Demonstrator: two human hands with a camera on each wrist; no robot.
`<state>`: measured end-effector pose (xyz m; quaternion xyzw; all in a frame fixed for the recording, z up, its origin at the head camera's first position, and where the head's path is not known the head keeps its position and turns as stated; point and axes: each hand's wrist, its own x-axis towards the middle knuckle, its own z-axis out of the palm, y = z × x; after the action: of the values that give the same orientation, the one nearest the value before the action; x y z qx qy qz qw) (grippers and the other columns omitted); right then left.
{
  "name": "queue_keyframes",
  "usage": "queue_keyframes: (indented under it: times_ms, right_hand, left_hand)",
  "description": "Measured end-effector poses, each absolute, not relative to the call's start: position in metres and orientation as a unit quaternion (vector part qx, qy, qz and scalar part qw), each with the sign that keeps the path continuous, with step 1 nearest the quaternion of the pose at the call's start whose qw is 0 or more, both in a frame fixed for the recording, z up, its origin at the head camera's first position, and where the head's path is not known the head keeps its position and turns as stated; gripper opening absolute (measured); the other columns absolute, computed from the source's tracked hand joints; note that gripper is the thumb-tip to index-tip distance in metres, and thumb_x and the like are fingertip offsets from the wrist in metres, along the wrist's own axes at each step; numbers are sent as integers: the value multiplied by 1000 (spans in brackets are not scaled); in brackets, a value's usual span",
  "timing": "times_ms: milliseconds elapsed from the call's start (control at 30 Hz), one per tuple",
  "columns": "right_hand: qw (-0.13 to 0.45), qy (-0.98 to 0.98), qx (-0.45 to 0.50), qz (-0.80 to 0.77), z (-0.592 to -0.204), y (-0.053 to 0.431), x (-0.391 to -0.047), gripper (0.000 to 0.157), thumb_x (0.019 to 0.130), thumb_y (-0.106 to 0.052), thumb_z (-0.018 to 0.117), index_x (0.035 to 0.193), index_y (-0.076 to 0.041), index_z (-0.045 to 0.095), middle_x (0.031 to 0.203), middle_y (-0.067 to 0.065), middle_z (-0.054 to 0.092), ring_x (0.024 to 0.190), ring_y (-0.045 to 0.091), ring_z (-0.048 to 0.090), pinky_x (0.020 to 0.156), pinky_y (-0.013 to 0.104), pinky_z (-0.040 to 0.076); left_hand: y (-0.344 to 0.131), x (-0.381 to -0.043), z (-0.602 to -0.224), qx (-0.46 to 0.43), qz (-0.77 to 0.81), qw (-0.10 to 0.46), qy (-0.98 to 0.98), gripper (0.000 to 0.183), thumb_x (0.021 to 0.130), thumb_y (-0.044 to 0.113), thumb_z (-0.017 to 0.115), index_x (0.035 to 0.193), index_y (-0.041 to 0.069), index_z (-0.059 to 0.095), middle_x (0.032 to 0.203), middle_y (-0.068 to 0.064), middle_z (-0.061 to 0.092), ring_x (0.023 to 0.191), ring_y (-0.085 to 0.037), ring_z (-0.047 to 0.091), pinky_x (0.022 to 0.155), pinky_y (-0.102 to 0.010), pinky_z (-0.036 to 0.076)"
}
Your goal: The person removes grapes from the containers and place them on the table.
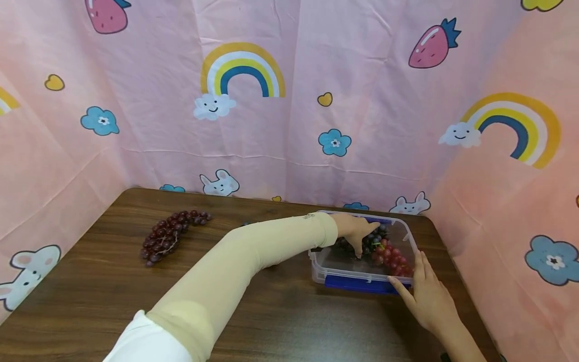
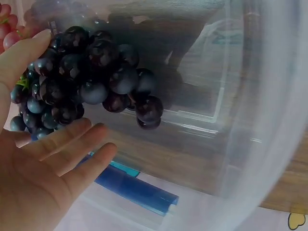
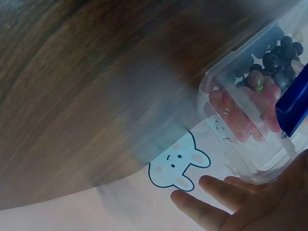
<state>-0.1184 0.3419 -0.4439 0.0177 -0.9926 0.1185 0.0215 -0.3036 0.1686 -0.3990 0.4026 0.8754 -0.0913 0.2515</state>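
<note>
"How does my left grip point(image 1: 355, 234) look from your side?"

"Released, I'd say. I see its fingers spread and nearly straight beside the dark grapes point(image 2: 122, 78), down inside the clear box point(image 1: 319, 273). The thumb overlaps the bunch; I can't tell whether it presses on it."

"And my right grip point(image 1: 431, 301)?"

"Loose too. It rests against the box's near right corner, thumb by the blue latch point(image 1: 357, 284), fingers along the side wall, nothing clenched."

"What else do I have around me?"

"Red grapes point(image 1: 391, 256) in the box, between the two grips, against the dark ones. Well off to the left grip's left, a purple bunch point(image 1: 163, 239) lies on the counter point(image 1: 271, 327)."

"How do you expect the dark bunch to handle?"

"Light to middling, I'd guess, limp as a whole, with smooth, glossy skins that could slip. Single grapes may bruise or drop if I squeeze. I'd cup it from below with the fingers and lay the thumb lightly on top, or take the stem where I can reach it."

"And the box?"

"Thin, fairly stiff plastic, I judge. I'd brace it at the corner with flat fingers, away from the latch."
</note>
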Motion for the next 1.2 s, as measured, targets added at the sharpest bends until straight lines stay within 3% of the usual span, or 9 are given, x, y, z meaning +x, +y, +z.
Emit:
queue_keyframes:
  times_ms: [100, 200, 333, 433, 633, 867, 1067, 1133, 1200]
  right_hand:
    - [23, -992, 17, 119, -445, 342, -117, 105, 107, -61, 51, 158, 22, 11, 160, 49, 21, 132, 68, 45, 97, 77, 45]
    - [22, -992, 17, 120, -446, 341, -115, 105, 107, -61, 49, 158, 22, 10, 160, 49, 21, 135, 67, 42, 98, 77, 44]
    - [26, -992, 18, 121, -448, 339, -113, 104, 108, -61, 49, 158, 21, 10, 160, 48, 21, 138, 66, 39, 99, 78, 43]
    - [28, -992, 18, 121, -448, 338, -113, 104, 107, -61, 49, 158, 21, 11, 160, 48, 21, 138, 66, 39, 99, 78, 43]
    - [23, -992, 17, 122, -449, 339, -114, 106, 107, -62, 49, 159, 21, 9, 161, 48, 20, 138, 67, 39, 98, 77, 44]
    - [23, -992, 18, 122, -447, 339, -114, 105, 107, -62, 49, 159, 21, 10, 161, 47, 20, 138, 67, 39, 100, 76, 43]
    - [21, -993, 17, 119, -446, 340, -115, 104, 107, -60, 50, 159, 21, 10, 162, 47, 19, 138, 66, 39, 100, 75, 44]
    - [21, -993, 17, 117, -446, 340, -116, 104, 108, -59, 50, 159, 21, 10, 161, 47, 19, 139, 66, 39, 100, 75, 44]
    - [25, -993, 19, 115, -445, 342, -117, 103, 108, -58, 52, 158, 22, 11, 161, 48, 20, 138, 66, 40, 100, 75, 45]
  left_hand:
    - [172, -302, -403, 400, -80, 254, 877, 121, 92, 49, 81, 171, 31, -9, 123, 6, 72, 98, -8, 70, 74, -27, 50]
    - [173, -298, -408, 376, -81, 264, 885, 126, 90, 49, 83, 169, 36, -14, 118, 8, 74, 83, -9, 69, 65, -29, 46]
    - [174, -292, -412, 352, -86, 272, 891, 132, 88, 48, 85, 167, 36, -20, 121, 9, 74, 82, -8, 69, 69, -28, 49]
    - [174, -289, -415, 352, -76, 271, 893, 133, 88, 44, 86, 167, 34, -20, 106, 10, 76, 82, -7, 71, 73, -27, 51]
    - [174, -292, -424, 365, -45, 274, 889, 130, 92, 33, 84, 167, 32, -21, 89, 8, 75, 72, -10, 69, 61, -26, 46]
    - [174, -300, -428, 368, 8, 303, 879, 120, 99, 11, 75, 167, 30, -22, 81, -1, 71, 52, -12, 49, 51, -27, 36]
    - [173, -302, -423, 367, 17, 316, 875, 112, 102, 4, 68, 168, 28, -20, 66, 0, 57, 46, -12, 35, 49, -28, 28]
    - [172, -302, -420, 370, 12, 318, 873, 110, 103, 5, 67, 169, 27, -18, 67, 0, 57, 47, -11, 35, 49, -27, 29]
    - [172, -302, -416, 379, -4, 310, 872, 105, 104, 8, 67, 170, 24, -13, 81, 1, 66, 49, -10, 40, 51, -26, 33]
